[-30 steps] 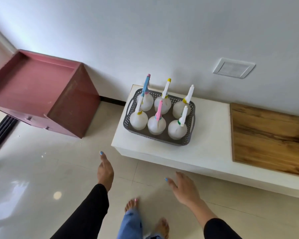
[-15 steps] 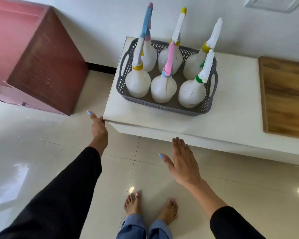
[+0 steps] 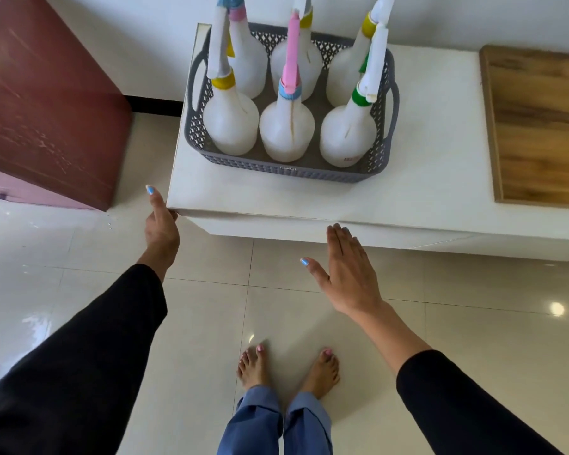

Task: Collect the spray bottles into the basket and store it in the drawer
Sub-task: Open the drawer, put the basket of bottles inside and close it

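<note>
Head view, looking straight down. Writing first: there's a small reddish mark low on the front-right bottle point(image 3: 348, 136), too blurred to read, and a tiny tag on the front rim of the basket point(image 3: 288, 168), also unreadable.

The basket is grey plastic with lattice walls and a loop handle at each end, and it sits on the white surface point(image 3: 440, 133), close to its left front corner. Six bottles stand upright inside, two rows of three, filling it wall to wall. All are white and bulb-shaped with long necks. Front row: left bottle point(image 3: 231, 123) with a yellow collar, middle bottle point(image 3: 287, 129) with a blue collar and pink nozzle, and the right one with a green collar. The back row's tops run out of the picture; yellow and pink collars show there.

Left hand point(image 3: 161, 221) is at the surface's front-left corner, thumb up, fingers hidden behind the edge, so I cannot tell their state. Right hand point(image 3: 349, 274) hovers just before the front edge, fingers straight and together, thumb out, holding nothing.

A red cabinet point(image 3: 46, 103) stands left on the floor, a wooden board point(image 3: 539, 126) lies on the surface to the right.
</note>
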